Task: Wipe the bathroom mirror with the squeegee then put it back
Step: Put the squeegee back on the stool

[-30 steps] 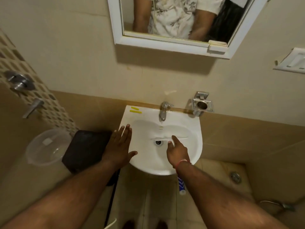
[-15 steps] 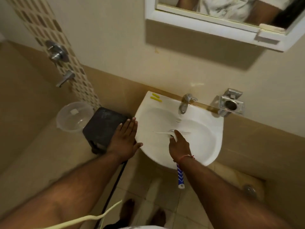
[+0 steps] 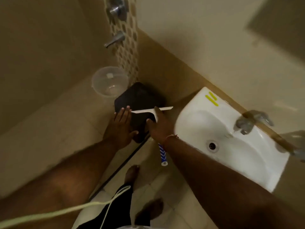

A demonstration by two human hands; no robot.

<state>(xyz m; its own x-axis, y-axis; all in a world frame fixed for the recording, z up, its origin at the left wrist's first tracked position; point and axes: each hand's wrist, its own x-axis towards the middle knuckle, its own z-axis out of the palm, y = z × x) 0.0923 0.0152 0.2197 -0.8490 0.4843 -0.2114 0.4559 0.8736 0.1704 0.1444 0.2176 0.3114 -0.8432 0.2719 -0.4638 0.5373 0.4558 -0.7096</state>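
Observation:
My right hand (image 3: 158, 128) is shut on the squeegee (image 3: 148, 111). Its white blade lies level above a black stool (image 3: 140, 96), and its blue-and-white handle (image 3: 162, 154) sticks out below my wrist. My left hand (image 3: 121, 128) is open with fingers spread, its fingertips over the stool's near edge, just left of the blade. The mirror is out of the frame; only its blurred shadow shows at the top right.
A white washbasin (image 3: 198, 103) with a blurred tap (image 3: 247, 121) hangs on the wall at the right. A clear plastic bucket (image 3: 109, 81) stands on the floor behind the stool. Wall taps (image 3: 115, 38) sit above it. My bare feet (image 3: 132, 174) and a pale cord (image 3: 66, 210) are below.
My view has swung left and down, away from the mirror. My right hand carried the squeegee from over the basin to above the black stool. My left hand stayed at the stool.

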